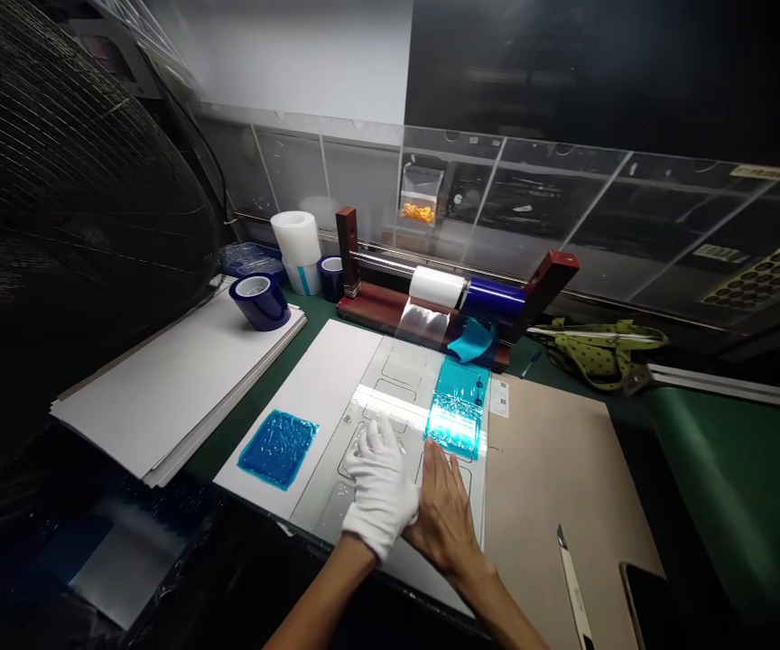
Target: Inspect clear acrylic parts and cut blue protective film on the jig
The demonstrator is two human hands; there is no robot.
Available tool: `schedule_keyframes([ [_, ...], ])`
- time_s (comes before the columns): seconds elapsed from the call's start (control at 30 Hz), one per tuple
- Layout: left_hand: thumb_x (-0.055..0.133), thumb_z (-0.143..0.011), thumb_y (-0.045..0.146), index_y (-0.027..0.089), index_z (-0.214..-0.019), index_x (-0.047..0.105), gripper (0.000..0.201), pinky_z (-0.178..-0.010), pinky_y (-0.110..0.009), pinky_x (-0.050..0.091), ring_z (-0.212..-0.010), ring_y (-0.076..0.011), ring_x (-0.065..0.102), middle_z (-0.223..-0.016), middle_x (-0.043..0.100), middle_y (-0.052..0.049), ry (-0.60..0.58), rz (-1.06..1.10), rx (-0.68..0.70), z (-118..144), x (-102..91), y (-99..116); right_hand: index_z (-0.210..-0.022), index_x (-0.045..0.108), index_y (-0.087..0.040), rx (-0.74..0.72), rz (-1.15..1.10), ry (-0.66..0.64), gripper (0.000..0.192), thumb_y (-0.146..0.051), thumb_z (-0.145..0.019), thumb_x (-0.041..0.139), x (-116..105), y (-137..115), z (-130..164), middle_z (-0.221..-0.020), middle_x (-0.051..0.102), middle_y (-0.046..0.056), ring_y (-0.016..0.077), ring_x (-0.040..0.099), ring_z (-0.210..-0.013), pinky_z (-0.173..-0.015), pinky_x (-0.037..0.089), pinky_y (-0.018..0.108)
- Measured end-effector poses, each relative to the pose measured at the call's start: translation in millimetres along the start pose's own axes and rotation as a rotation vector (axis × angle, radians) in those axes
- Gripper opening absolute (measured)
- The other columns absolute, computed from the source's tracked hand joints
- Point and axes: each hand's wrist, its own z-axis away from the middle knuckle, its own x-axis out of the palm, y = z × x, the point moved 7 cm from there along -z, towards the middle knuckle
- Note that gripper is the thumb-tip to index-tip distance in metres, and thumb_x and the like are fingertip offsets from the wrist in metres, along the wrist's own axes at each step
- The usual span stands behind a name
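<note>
My left hand [380, 487], in a white glove, lies flat with fingers spread on a grey metal panel [390, 388] that has rectangular outlines. My bare right hand [445, 513] presses flat on the same panel just to the right, its fingertips near the lower edge of a strip of blue film [458, 408] stuck along the panel's right side. The strip runs up to a tape dispenser [454, 302] holding a clear roll and a blue roll. A loose square of blue film [278, 449] lies on the white sheet [315, 397] to the left. Neither hand holds anything.
A stack of white boards [180, 379] at left carries a dark blue tape roll [259, 300]. More rolls [299, 248] stand behind. A brown board [552, 469] at right holds a utility knife [572, 587] and a phone [647, 600]. A large fan [71, 181] looms at left; a green bag [597, 352] lies at right.
</note>
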Motion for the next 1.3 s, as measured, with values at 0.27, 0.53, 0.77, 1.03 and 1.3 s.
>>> schedule_keyframes([
  [0.27, 0.052, -0.062, 0.076, 0.0, -0.143, 0.016, 0.117, -0.095, -0.053, 0.035, -0.122, -0.0393, 0.037, -0.136, 0.035, -0.028, 0.184, -0.23, -0.239, 57.5, -10.0, -115.7, -0.144, 0.004, 0.004, -0.071, 0.104, -0.102, 0.1, -0.029, -0.07, 0.062, 50.3, 57.9, -82.0, -0.144, 0.03, 0.029, 0.0382, 0.021, -0.137, -0.111, 0.009, 0.06],
  [0.53, 0.046, -0.061, 0.08, 0.003, -0.145, 0.013, 0.118, -0.081, -0.047, 0.041, -0.11, -0.0375, 0.045, -0.126, 0.042, -0.025, 0.164, -0.289, -0.314, 104.0, 17.6, -145.3, -0.144, 0.007, 0.004, -0.149, 0.103, -0.13, 0.097, -0.027, -0.069, 0.061, 88.8, 57.2, -107.2, -0.143, 0.033, 0.029, 0.037, 0.024, -0.136, -0.112, 0.001, 0.059],
  [0.77, 0.049, -0.062, 0.077, -0.001, -0.142, 0.019, 0.115, -0.081, -0.046, 0.042, -0.108, -0.0365, 0.047, -0.122, 0.045, -0.025, 0.181, -0.307, -0.269, 93.1, 16.0, -145.0, -0.145, 0.0, 0.002, -0.151, 0.121, -0.172, 0.102, -0.027, -0.069, 0.061, 102.5, 62.5, -105.7, -0.145, 0.03, 0.028, 0.0358, 0.021, -0.138, -0.111, -0.001, 0.059],
  [1.03, 0.047, -0.063, 0.077, 0.0, -0.142, 0.021, 0.113, -0.079, -0.046, 0.042, -0.107, -0.0366, 0.046, -0.122, 0.044, -0.024, 0.177, -0.317, -0.283, 88.1, 17.9, -148.9, -0.147, 0.002, -0.01, -0.061, 0.034, -0.121, 0.086, -0.034, -0.08, 0.051, 88.1, 75.7, -102.5, -0.151, 0.018, 0.022, 0.0348, 0.013, -0.14, -0.105, 0.002, 0.066],
  [1.3, 0.044, -0.068, 0.074, 0.005, -0.144, 0.012, 0.108, -0.08, -0.044, 0.043, -0.11, -0.0356, 0.046, -0.127, 0.043, -0.023, 0.161, -0.254, -0.308, 88.6, 23.6, -150.9, -0.115, 0.056, -0.008, 0.937, -0.3, 0.126, 0.063, -0.057, -0.077, 0.043, 63.8, 245.2, -44.9, -0.116, 0.05, 0.022, 0.0307, 0.059, -0.092, -0.081, 0.044, 0.044],
])
